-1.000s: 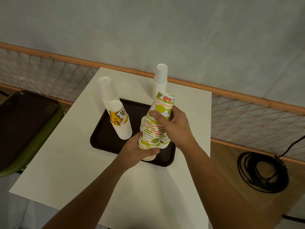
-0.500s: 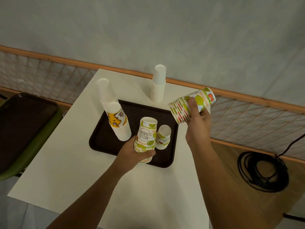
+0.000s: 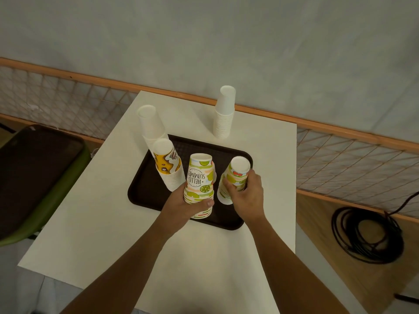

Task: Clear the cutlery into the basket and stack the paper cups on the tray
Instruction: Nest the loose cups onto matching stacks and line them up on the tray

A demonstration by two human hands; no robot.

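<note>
Brown tray [image 3: 156, 191]: lies mid-desk [image 3: 108, 223], carrying printed cup stacks.
Left hand [image 3: 181, 205]: fingers [image 3: 207, 203] curl round the lime-print stack [image 3: 200, 177], steadying it upright by the tray's near edge.
Right hand [image 3: 248, 196]: fingers wrap the smaller stack [image 3: 237, 173], apparently seating it just beside.
White stack [image 3: 224, 114]: off the tray, at the far desk edge.

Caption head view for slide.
Left hand grips the Hello Summer cup stack, right hand the fruit-print stack, on brown tray.

We see soft, rather dim, even light, faint shadows on the white table [image 3: 90, 211], and wide-angle bowing of the wooden rail [image 3: 340, 130].
</note>
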